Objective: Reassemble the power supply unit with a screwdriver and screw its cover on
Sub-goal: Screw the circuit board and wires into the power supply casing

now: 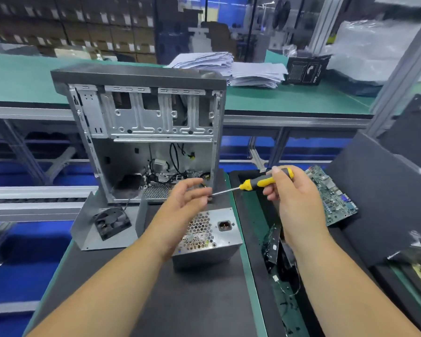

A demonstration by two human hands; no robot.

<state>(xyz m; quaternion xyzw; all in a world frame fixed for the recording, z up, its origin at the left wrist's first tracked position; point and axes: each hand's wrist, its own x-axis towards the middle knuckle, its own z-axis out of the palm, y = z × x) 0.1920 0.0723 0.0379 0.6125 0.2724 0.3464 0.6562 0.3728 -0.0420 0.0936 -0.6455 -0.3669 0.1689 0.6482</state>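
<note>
The power supply unit (208,235) lies under the left hand (180,205), whose fingers pinch the tip of the screwdriver (254,183); the right hand (294,190) grips its handle.

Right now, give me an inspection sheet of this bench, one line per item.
Surface: dark mat on a green bench.
Job's things: power supply unit on the mat; screwdriver above it.
Clutter: metal cover with fan, circuit board, paper stack.
Grippers: right hand grips the screwdriver handle; left hand has fingers at the shaft tip.
Cables: black wires inside the open computer case.
Surroundings: shelves of boxes behind.
</note>
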